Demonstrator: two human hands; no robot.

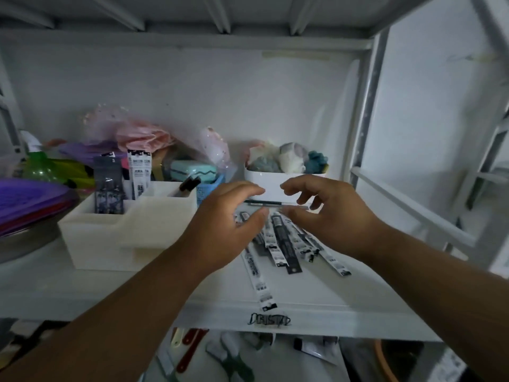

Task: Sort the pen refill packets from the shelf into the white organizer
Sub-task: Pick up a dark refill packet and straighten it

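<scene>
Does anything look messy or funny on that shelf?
Yes. The refill packets lie in a crisscross heap instead of standing in the white organizer, and one long packet pokes out over the shelf's front edge, where it might slip off.

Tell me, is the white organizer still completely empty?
No. The white organizer already has a few packets standing upright in its back compartments, while more lie loose on the shelf.
</scene>
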